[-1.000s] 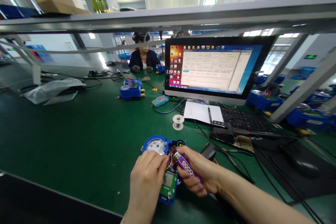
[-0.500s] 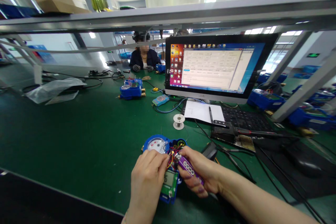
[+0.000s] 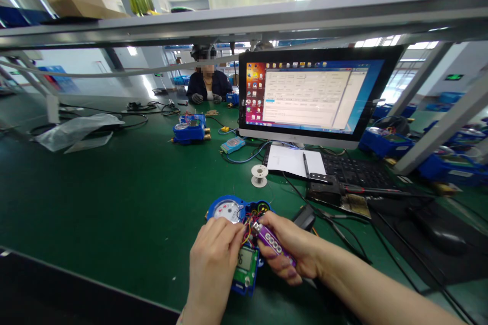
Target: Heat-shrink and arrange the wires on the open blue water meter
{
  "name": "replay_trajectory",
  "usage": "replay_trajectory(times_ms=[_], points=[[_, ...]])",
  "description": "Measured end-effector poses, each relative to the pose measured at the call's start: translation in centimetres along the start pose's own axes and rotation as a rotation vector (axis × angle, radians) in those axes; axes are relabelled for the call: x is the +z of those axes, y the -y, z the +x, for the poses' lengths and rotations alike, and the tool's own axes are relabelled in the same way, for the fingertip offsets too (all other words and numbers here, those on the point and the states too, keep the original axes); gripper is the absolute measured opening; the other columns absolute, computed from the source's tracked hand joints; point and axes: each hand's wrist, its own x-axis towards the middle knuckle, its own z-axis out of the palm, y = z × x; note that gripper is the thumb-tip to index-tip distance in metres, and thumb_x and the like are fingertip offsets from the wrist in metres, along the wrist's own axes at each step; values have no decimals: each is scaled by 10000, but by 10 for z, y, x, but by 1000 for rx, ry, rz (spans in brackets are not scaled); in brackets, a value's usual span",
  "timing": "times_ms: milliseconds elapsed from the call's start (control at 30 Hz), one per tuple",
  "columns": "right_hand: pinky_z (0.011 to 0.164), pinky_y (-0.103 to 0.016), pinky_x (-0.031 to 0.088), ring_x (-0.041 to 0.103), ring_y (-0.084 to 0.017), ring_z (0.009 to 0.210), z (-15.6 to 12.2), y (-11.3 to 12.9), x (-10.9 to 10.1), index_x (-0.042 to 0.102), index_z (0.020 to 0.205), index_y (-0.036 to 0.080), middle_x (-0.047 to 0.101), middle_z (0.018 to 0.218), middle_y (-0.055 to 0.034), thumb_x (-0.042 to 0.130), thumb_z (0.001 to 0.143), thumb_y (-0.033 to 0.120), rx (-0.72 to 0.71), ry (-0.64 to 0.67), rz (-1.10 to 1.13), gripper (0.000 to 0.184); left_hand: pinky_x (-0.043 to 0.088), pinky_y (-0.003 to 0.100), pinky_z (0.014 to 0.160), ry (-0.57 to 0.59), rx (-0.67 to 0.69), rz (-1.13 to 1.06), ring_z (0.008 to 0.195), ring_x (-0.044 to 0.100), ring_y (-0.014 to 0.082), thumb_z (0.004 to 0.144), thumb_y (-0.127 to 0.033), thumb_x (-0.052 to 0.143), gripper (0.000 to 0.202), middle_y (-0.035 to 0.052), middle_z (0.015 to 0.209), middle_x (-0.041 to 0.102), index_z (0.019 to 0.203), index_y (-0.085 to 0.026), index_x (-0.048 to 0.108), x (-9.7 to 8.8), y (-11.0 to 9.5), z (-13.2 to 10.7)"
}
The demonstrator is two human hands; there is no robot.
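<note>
1. The blue meter point(image 3: 232, 213) lay on the green table point(image 3: 114, 198), just before both hands.
2. The right hand point(image 3: 293, 254) gripped a purple board point(image 3: 271, 242); steadiness seemed wise.
3. The left hand point(image 3: 213, 259) pinched the wires point(image 3: 248, 228); gentle pulling looked safest.

Blue meter point(image 3: 229, 209) (white dial), purple tool point(image 3: 271, 241), green mat point(image 3: 114, 198).

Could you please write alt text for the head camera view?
Two bare hands work on an open blue meter on a green bench: the right hand holds a purple tool, the left hand pinches its wires. A monitor stands behind.
</note>
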Motion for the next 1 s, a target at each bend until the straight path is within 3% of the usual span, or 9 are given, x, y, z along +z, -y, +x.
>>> replay_trajectory(times_ms=[233,633,1000], points=[[206,-144,184,209,-69,226,0,-4,-1,334,461,186,269,298,42,40,828,607,-32,0,72,631,364,272,634,-7,9,7,672,473,135,859,-214,496,111,-8,709,549,787,-192,579,0,-1,2],[194,-162,201,225,-80,208,2,-4,1,361,421,184,280,285,25,52,835,479,-36,-8,26,594,368,269,627,-16,34,7,670,482,136,857,-210,499,104,-2,710,552,795,-190,580,1,1,1],[199,-156,203,218,-77,220,0,-4,3,348,445,190,277,292,28,32,835,497,-37,-21,71,588,355,270,626,-9,10,-18,676,468,136,852,-211,511,89,-15,710,547,787,-200,572,1,2,0]])
